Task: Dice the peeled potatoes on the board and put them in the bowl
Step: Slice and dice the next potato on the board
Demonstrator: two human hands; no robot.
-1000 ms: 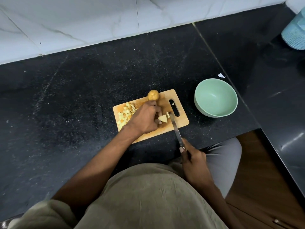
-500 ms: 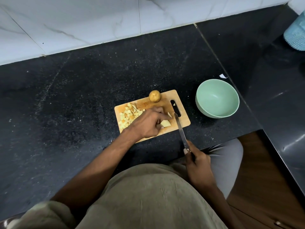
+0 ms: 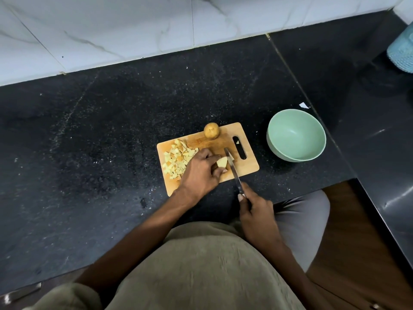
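Note:
A wooden cutting board [image 3: 245,166] lies on the black counter. My left hand [image 3: 201,171] holds a pale potato piece [image 3: 221,162] down on the board's middle. My right hand [image 3: 257,211] grips the handle of a knife [image 3: 232,166], whose blade stands against the right side of that piece. A heap of several potato dice [image 3: 177,159] lies on the board's left part. One whole potato [image 3: 211,130] sits at the board's far edge. An empty pale green bowl [image 3: 296,135] stands to the right of the board.
The black counter [image 3: 100,153] runs left to a white tiled wall [image 3: 111,30] at the back. A teal woven object [image 3: 402,50] sits at the far right. A small white scrap [image 3: 304,105] lies behind the bowl. The counter turns a corner at the right.
The knife blade has moved from beside the board's handle slot in against the potato piece. My left hand has shifted its hold on the piece slightly.

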